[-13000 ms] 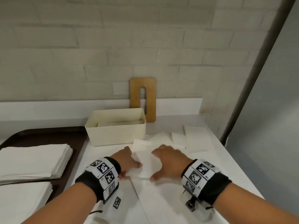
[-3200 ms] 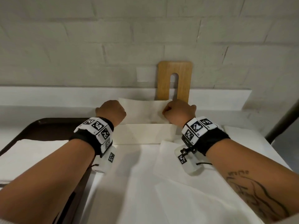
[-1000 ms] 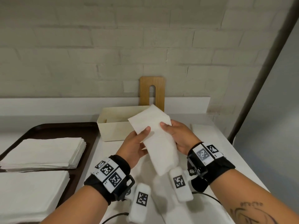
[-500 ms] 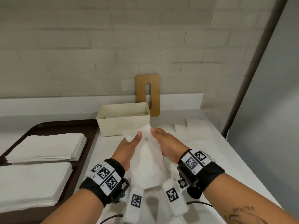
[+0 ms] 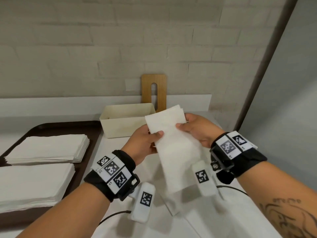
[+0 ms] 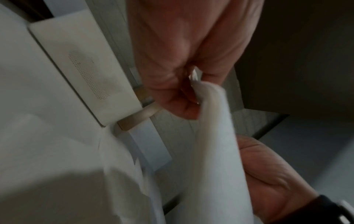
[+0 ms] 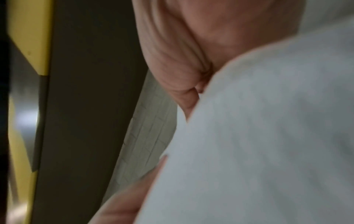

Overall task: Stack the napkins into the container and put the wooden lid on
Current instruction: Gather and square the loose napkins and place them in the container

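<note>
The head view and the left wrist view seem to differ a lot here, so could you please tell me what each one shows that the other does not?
Only the head view shows the lid leaning upright against the wall, the two napkin stacks on the dark tray, and both wristbands.

Only the left wrist view shows the left hand's fingers from underneath, curled round the napkin's edge, and a dotted patch on the container's wall.

Both show the left hand, the right hand, the napkin held between them, and the container.
</note>
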### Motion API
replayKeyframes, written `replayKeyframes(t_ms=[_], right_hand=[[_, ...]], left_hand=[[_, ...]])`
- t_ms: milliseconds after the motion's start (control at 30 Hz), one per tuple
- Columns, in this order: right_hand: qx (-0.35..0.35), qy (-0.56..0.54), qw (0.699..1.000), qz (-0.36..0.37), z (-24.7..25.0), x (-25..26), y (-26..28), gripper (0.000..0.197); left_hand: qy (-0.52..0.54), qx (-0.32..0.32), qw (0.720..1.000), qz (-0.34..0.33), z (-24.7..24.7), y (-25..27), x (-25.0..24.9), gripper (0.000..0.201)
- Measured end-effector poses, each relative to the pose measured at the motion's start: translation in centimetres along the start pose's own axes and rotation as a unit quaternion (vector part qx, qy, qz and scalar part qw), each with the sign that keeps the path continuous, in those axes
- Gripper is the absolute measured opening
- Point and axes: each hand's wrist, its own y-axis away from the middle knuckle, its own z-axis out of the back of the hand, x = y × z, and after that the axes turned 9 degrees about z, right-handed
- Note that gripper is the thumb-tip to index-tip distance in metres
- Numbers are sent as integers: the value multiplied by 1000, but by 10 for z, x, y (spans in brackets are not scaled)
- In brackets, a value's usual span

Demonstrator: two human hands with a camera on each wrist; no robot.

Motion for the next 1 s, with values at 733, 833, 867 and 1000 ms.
replayKeyframes(t_ms=[733, 833, 867, 1000], right_hand=[[162, 431, 881, -109, -6, -75, 45, 15], [127, 389, 907, -98, -2, -81, 46, 34], [98, 353, 926, -87, -1, -82, 46, 53], [52, 146, 987, -51, 7, -75, 43, 82]], left_hand=[[-449, -2, 873, 190, -18, -11, 71, 38], [-380, -23, 914, 137, -20, -12, 76, 17], [-317, -33, 940, 121, -21, -10, 74, 10], [-96, -64, 992, 54, -17, -1, 52, 6]])
